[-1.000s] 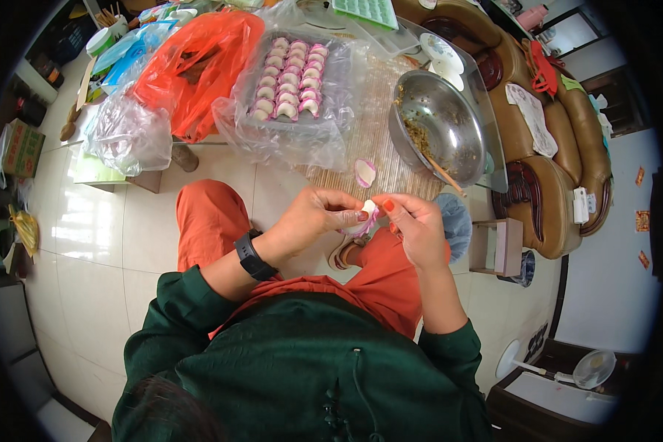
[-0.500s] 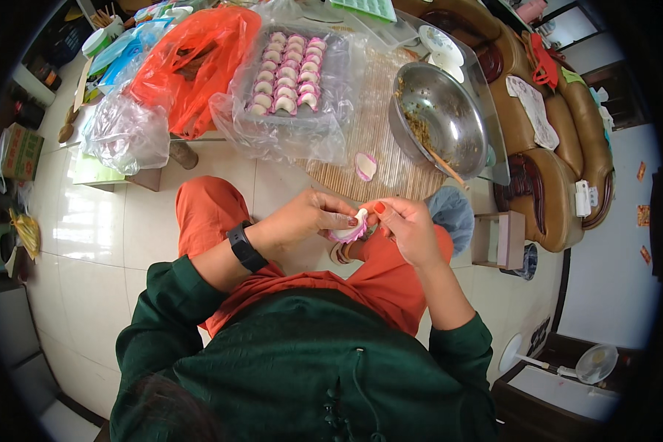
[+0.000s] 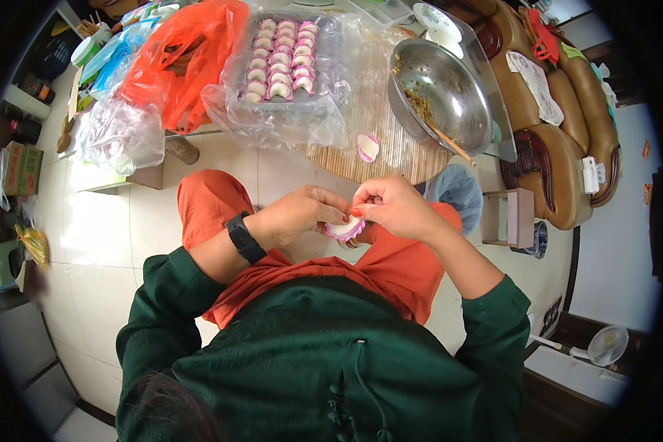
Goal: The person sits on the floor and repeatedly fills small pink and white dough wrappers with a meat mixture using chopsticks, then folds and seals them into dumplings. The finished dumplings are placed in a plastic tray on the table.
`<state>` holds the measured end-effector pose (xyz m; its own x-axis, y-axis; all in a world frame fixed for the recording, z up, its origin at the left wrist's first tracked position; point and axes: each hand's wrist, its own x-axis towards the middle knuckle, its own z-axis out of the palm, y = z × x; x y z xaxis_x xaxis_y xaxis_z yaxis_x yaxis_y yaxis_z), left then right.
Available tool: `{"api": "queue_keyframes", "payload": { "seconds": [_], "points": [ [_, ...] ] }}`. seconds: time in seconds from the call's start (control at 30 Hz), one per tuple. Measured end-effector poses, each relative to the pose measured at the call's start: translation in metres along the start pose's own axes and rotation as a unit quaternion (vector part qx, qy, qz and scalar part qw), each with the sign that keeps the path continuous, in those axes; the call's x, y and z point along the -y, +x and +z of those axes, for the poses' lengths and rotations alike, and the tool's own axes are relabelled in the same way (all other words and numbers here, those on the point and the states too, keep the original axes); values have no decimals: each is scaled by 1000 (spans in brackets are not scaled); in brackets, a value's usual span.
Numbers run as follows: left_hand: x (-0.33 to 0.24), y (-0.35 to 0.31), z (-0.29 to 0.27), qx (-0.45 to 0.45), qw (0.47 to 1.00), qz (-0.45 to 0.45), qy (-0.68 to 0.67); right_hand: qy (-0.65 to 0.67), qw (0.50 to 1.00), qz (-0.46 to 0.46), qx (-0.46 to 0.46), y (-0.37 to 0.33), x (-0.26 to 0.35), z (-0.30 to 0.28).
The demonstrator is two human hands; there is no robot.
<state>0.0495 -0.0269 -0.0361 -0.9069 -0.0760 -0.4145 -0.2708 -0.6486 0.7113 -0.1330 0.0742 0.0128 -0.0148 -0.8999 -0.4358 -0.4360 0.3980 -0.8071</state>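
Observation:
A white dumpling with a pink ruffled edge (image 3: 344, 228) is held over my lap between both hands. My left hand (image 3: 306, 212), with a black watch on its wrist, grips its left side with closed fingers. The fingertips of my right hand (image 3: 392, 208) pinch its upper right edge. Beyond them a single pink-rimmed white wrapper (image 3: 367, 148) lies on the round bamboo mat (image 3: 328, 163). A steel bowl (image 3: 460, 103) with brown-green filling stands on the mat, a wooden stick (image 3: 449, 141) leaning over its near rim. Rows of finished dumplings (image 3: 281, 61) sit on a plastic-lined tray (image 3: 327, 96).
A red plastic bag (image 3: 191, 70) and a clear bag (image 3: 121, 136) lie left of the tray. White dishes (image 3: 440, 28) stand behind the bowl. Below the table's right side are a bagged bin (image 3: 453, 195) and a small stool (image 3: 519, 217). A brown leather sofa (image 3: 556, 184) is at the right.
My right hand has turned over and moved left against the dumpling, and its forearm now slants more from the right. The dumpling sits slightly lower and farther left. The view has shifted a little.

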Motion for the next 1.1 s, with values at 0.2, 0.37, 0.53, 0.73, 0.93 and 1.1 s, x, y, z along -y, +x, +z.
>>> {"api": "queue_keyframes", "payload": {
  "seconds": [0.2, 0.37, 0.53, 0.73, 0.93, 1.1],
  "points": [
    [15, 4, 2, -47, 994, 57, -78, 27, 999, 8, -19, 3, 3, -14],
    [26, 24, 11, -133, 971, 187, -68, -34, 997, -1, -69, 5, -10, 4],
    [18, 22, 17, -113, 960, 201, -161, -163, 976, -11, -144, 9, 9, 3],
    [-22, 27, 14, -45, 959, 104, -261, -217, 943, -210, -143, 6, 26, 3],
    [-28, 39, 13, -81, 953, 120, -268, -227, 932, -207, -191, 19, 30, 7],
    [-23, 51, 23, -156, 896, 253, -329, -197, 908, -243, -279, 36, 32, 24]
  ]
}}
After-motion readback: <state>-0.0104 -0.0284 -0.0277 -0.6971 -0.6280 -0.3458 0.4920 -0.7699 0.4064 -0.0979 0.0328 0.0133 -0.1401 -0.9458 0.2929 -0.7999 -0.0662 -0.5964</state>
